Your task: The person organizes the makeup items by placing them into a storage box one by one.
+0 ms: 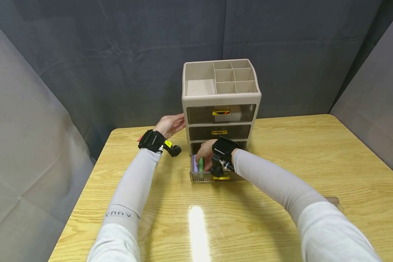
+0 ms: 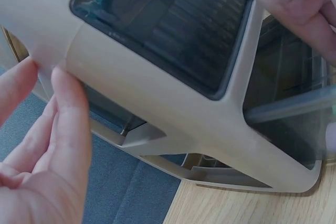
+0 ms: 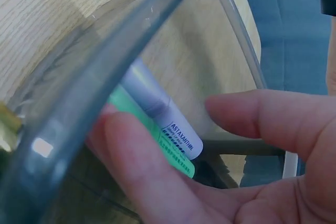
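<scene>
Green tube (image 3: 152, 135) lies in the open bottom drawer (image 1: 201, 177), pinched between the right hand's (image 1: 207, 153) curled fingers (image 3: 142, 171).

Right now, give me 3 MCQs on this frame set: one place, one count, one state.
1. Where does the left hand rest?
A. on the left side of the drawer organizer
B. flat on the table
C. inside the top tray

2. How many drawers does the organizer front show?
A. two
B. three
C. five

3. What state is the bottom drawer in?
A. pushed fully shut
B. lifted out onto the table
C. pulled open, with the right hand in it

Key:
1 A: the head view shows the left hand's fingers against the organizer's left wall.
2 B: three drawer fronts are stacked below the top tray.
3 C: the drawer juts forward, and the right hand reaches the green tube and lilac tube inside.
</scene>
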